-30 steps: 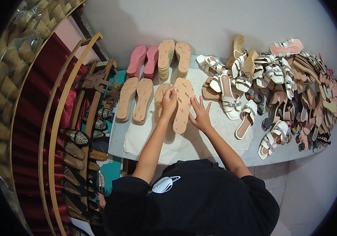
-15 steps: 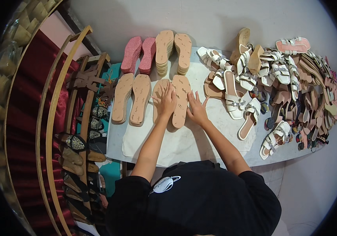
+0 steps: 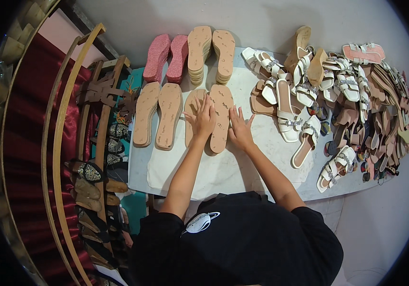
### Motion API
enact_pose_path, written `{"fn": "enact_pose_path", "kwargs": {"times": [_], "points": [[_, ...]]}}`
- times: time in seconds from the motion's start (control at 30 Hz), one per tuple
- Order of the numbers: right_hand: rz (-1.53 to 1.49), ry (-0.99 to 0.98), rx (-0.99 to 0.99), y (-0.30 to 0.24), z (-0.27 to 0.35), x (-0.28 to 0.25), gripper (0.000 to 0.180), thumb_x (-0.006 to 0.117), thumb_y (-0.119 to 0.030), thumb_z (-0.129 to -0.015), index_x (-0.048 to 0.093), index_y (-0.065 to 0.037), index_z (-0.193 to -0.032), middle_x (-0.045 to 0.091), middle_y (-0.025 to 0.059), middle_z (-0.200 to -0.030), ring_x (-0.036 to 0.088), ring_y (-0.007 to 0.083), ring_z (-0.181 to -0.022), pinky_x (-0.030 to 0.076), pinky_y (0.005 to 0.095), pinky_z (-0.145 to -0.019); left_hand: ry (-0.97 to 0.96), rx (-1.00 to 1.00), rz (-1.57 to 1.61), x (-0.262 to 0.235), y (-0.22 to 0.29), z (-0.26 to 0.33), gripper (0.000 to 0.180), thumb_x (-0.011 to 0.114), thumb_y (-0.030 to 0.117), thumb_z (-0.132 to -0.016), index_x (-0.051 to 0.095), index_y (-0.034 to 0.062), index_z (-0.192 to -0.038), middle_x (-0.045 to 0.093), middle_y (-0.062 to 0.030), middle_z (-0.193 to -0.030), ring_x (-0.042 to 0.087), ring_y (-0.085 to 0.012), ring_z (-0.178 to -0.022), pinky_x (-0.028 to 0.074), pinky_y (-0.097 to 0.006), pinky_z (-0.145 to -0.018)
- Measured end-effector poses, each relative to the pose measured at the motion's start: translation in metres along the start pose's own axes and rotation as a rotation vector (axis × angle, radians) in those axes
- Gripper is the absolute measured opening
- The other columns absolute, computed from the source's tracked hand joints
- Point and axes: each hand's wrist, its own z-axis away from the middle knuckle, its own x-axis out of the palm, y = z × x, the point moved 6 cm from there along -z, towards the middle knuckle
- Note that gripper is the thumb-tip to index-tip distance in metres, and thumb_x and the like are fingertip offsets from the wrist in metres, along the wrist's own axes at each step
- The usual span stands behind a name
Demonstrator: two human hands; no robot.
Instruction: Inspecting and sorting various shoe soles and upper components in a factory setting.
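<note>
Tan sole [image 3: 222, 121], long way near-to-far. Left hand [image 3: 206, 120] by left edge, right hand [image 3: 241, 133] by right; both grips spread.

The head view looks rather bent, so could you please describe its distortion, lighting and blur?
In the head view, black corners frame the picture and the wooden rails bow toward the left rim; in that view, soft shadows fall on the pale wall and a sheen shows on the red cloth; there too, the left hand and right hand look fairly sharp, fingers distinct.
</note>
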Motion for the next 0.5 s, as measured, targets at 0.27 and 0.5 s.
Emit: {"fn": "enact_pose_path", "kwargs": {"times": [0.27,0.5], "points": [[-0.056,-0.024,0.017,0.001,0.004,0.006,0.073,0.041,-0.011,-0.073,0.014,-0.004,-0.14,0.02,0.016,-0.144,0.011,0.0347,-0.134,-0.009,0.0663,-0.096,-0.042,-0.009,0.027,0.005,-0.006,0.003,0.05,0.032,0.031,-0.093,0.03,0.0056,-0.136,0.03,-0.005,-0.142,0.012,-0.03,-0.135,-0.019,-0.067,-0.09],[-0.01,-0.02,0.041,0.005,0.004,0.009,0.072,0.043,-0.014,-0.075,0.014,-0.003,-0.14,0.02,0.0164,-0.144,0.012,0.0362,-0.134,-0.006,0.0702,-0.094,-0.103,-0.04,0.006,0.01,-0.005,0.003,0.051,0.03,0.032,-0.094,0.03,0.0042,-0.136,0.037,-0.0081,-0.137,0.016,-0.0291,-0.134,-0.017,-0.066,-0.092]]}}
